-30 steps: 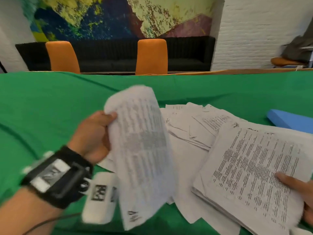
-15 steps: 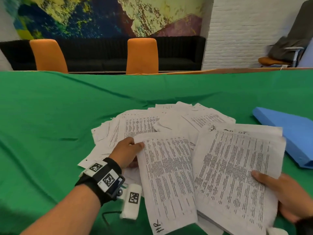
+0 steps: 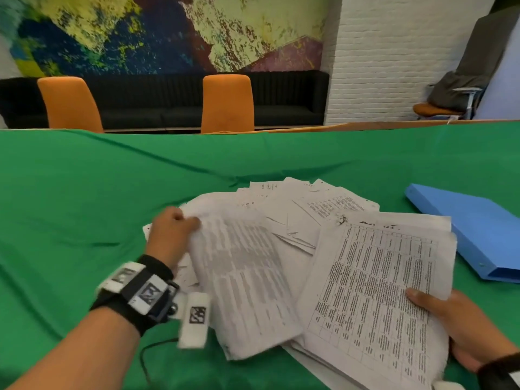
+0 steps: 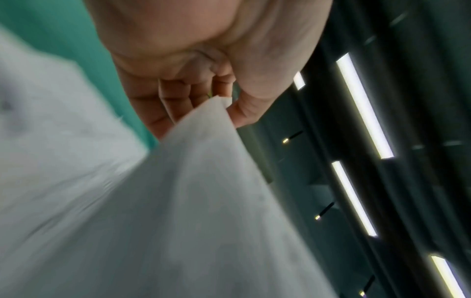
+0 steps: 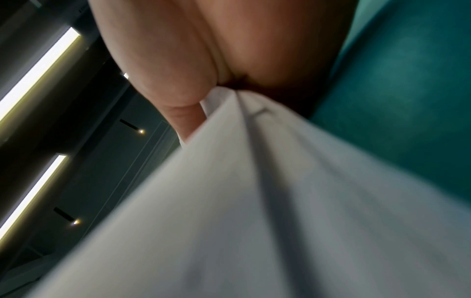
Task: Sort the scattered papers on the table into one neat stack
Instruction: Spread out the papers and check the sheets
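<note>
Mid-gather: left hand point(image 3: 171, 237) pinches the far corner of a loose sheet point(image 3: 244, 280), thumb on top. Right hand point(image 3: 461, 330) grips the near-right stack point(image 3: 377, 299), thumb across it. Next: lay sheet on stack, square edges (judgement). More printed white papers point(image 3: 295, 209) fan out behind on the green table point(image 3: 84, 198).

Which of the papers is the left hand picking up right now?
The blurred printed sheet, pinched at its far corner by the left hand; it sits left of the stack the right hand holds.
</note>
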Demonstrator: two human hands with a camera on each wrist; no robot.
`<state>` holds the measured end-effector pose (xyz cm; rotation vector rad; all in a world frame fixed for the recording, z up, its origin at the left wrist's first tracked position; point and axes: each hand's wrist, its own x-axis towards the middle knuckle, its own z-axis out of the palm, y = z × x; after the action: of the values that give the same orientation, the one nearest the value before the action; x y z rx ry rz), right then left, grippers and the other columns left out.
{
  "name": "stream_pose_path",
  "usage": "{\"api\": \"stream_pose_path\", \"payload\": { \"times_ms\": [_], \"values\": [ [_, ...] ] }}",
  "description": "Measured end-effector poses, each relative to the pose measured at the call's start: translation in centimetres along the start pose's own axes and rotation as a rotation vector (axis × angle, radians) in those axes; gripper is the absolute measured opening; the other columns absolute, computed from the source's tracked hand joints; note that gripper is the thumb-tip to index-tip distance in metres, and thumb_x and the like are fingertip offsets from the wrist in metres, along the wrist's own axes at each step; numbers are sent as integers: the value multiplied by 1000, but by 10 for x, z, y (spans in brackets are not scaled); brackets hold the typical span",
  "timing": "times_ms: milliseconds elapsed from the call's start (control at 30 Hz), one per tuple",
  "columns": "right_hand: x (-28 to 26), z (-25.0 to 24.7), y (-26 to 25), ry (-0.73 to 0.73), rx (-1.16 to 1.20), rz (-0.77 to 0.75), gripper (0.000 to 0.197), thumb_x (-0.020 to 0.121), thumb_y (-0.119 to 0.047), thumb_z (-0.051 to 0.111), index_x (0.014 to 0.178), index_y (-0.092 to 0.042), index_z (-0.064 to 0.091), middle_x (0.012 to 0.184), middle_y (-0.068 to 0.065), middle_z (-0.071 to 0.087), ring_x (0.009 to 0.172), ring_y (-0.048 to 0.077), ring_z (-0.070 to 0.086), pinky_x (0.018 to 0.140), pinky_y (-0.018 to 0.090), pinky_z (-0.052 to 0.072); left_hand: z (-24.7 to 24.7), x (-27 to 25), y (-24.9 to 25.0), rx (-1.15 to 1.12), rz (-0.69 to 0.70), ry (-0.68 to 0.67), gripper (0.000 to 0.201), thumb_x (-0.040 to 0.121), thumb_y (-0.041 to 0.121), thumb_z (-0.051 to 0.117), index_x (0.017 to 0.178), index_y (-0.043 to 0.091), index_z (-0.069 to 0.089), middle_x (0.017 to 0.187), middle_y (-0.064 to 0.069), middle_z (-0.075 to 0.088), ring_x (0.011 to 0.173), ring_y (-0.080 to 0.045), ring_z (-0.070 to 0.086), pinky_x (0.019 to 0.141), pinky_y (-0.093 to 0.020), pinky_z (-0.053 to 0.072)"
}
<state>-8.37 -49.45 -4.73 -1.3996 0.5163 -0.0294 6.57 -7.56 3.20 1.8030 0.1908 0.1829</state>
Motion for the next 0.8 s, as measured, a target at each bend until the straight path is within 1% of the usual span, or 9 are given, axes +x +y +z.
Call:
{"api": "stream_pose_path", "payload": {
  "times_ms": [67, 167, 233, 300, 400, 500, 633, 700, 800],
  "values": [
    [-1, 0, -1, -7, 1, -6, 21, 95, -1, 57, 115, -2, 63, 99, 25, 77, 77, 40, 77, 58, 46, 64, -28, 6, 40, -34, 212, 91, 6, 79, 18, 63, 80, 21, 58, 93, -10, 64, 87, -26, 64, 74, -46, 51],
    [-1, -1, -1, -21, -10, -12, 23, 95, -1, 57, 117, -1, 63, 102, 26, 77, 81, 41, 77, 60, 46, 64, -75, 12, 115, 160, 616, 159, 21, 87, 23, 60, 105, 32, 65, 113, -1, 71, 98, -18, 71, 83, -43, 57],
    [-1, 0, 0, -17, -11, -13, 24, 95, -1, 57, 118, 0, 63, 103, 27, 76, 83, 42, 77, 60, 46, 64, -86, 3, 152, 307, 807, 78, 39, 88, 31, 58, 127, 28, 62, 123, -1, 70, 106, -22, 71, 86, -50, 58],
    [-1, 1, 0, -16, -14, -13, 23, 95, -2, 57, 117, -1, 63, 102, 26, 76, 82, 42, 76, 60, 46, 64, -70, -13, 166, 425, 888, -66, 42, 91, 25, 61, 133, 23, 59, 125, -1, 69, 108, -22, 69, 89, -47, 57],
    [-2, 1, -2, -10, -26, -16, 22, 95, -2, 57, 116, -1, 63, 101, 26, 77, 81, 43, 76, 59, 46, 64, -23, -40, 146, 531, 681, -378, 29, 96, 10, 59, 123, 17, 64, 116, 0, 70, 103, -21, 68, 96, -47, 55],
    [-3, 2, -2, -8, -24, 1, 24, 95, -4, 58, 118, -1, 62, 102, 26, 77, 85, 44, 76, 62, 47, 64, 2, -58, 117, 327, 383, -642, 28, 92, 20, 65, 116, 6, 62, 111, -9, 74, 101, -29, 71, 97, -56, 54],
    [-5, 5, -7, -32, -5, 18, 27, 95, -4, 58, 122, -2, 60, 107, 25, 76, 92, 44, 75, 72, 50, 63, 29, -72, 120, -278, 215, -767, 39, 92, 14, 55, 130, 4, 53, 119, -17, 72, 104, -33, 70, 89, -48, 60],
    [-3, 4, -10, -33, 27, 29, 29, 95, -3, 58, 123, -1, 61, 108, 24, 76, 94, 43, 75, 75, 51, 63, 48, -70, 123, -515, 126, -815, 40, 100, 12, 46, 139, 6, 50, 130, -19, 67, 117, -36, 65, 98, -53, 55],
    [-10, 11, -16, -60, 61, 34, 33, 94, -4, 60, 125, 6, 60, 96, 23, 78, 82, 36, 78, 66, 44, 64, 82, -56, 115, -701, -12, -787, 40, 105, 12, 39, 143, 5, 48, 137, -20, 62, 129, -39, 57, 107, -58, 47]
  ]
}}
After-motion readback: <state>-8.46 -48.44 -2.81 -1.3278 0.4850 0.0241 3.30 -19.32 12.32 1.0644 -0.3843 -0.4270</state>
